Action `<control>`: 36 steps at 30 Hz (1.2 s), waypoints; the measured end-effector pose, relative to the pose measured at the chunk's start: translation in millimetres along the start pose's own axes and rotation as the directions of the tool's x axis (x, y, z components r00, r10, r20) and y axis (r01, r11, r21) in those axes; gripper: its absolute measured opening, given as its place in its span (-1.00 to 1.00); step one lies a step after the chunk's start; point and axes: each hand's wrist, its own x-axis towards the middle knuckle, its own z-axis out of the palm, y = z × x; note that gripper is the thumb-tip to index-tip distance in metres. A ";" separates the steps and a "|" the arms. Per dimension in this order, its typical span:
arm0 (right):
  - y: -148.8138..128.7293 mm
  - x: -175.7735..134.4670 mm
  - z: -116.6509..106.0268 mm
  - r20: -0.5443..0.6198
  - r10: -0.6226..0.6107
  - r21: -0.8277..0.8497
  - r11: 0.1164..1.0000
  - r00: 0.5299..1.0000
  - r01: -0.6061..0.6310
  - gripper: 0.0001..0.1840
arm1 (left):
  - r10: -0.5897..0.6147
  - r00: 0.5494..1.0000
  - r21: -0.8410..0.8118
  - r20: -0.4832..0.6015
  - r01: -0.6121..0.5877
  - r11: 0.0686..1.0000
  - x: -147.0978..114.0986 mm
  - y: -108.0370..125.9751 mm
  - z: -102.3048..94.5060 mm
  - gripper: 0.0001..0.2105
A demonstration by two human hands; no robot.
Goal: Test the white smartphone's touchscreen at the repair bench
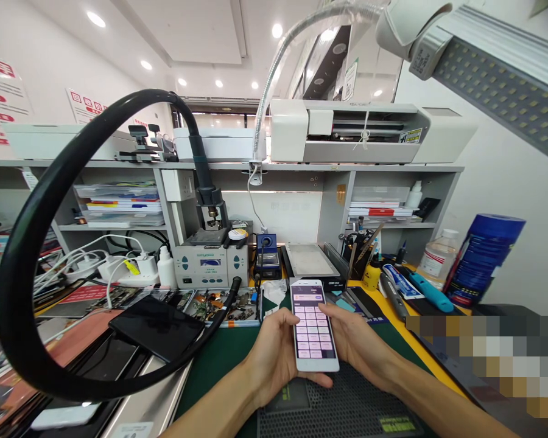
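Observation:
A white smartphone (pixel 315 328) is held upright between my two hands, its lit screen showing a grid of pale pink tiles under a dark header. My left hand (pixel 276 347) wraps the phone's left side, thumb at the screen's edge and fingers behind and below it. On the other side, my right hand (pixel 351 334) grips the right edge, with its thumb over the upper right of the screen. Most fingers of the right hand are hidden behind the phone. Under the hands lies a black perforated mat (pixel 347 404) on a green work surface (pixel 228 365).
A thick black hose (pixel 13 292) loops across the left from a hot-air station (pixel 210 267). A tray of small parts (pixel 228 304) and a black tablet-like panel (pixel 158 328) lie left. Bottles, a blue can (pixel 484 261) and tools stand right. An LED lamp (pixel 502 85) hangs overhead.

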 end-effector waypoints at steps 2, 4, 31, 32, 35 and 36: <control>-0.1 0.3 0.0 0.002 -0.001 0.000 1.000 1.000 0.001 -0.57 | 0.001 1.000 -0.003 0.001 -0.001 1.000 0.8 -0.7 -1.3 -0.53; -0.1 0.5 -0.2 0.004 0.002 0.000 1.000 1.000 -0.002 -0.57 | 0.000 1.000 -0.005 0.003 0.000 1.000 1.3 -1.2 -2.0 -0.53; -0.4 -1.2 -0.9 -0.004 0.006 0.023 1.000 1.000 -0.006 -0.58 | 0.000 1.000 -0.018 0.001 0.000 1.000 1.0 -0.8 -1.5 -0.53; -0.3 -0.9 -1.0 -0.005 0.007 0.026 1.000 1.000 -0.007 -0.58 | 0.000 1.000 -0.016 0.003 0.000 1.000 0.7 -0.6 -1.2 -0.52; -0.1 0.3 -1.3 -0.008 0.010 0.038 0.999 1.000 -0.010 -0.57 | 0.004 1.000 -0.010 0.007 -0.004 1.000 0.1 0.7 0.4 -0.50; -0.1 0.6 -1.3 -0.009 0.010 0.041 0.999 1.000 -0.010 -0.56 | 0.005 1.000 -0.010 0.007 -0.005 1.000 0.0 1.3 1.1 -0.48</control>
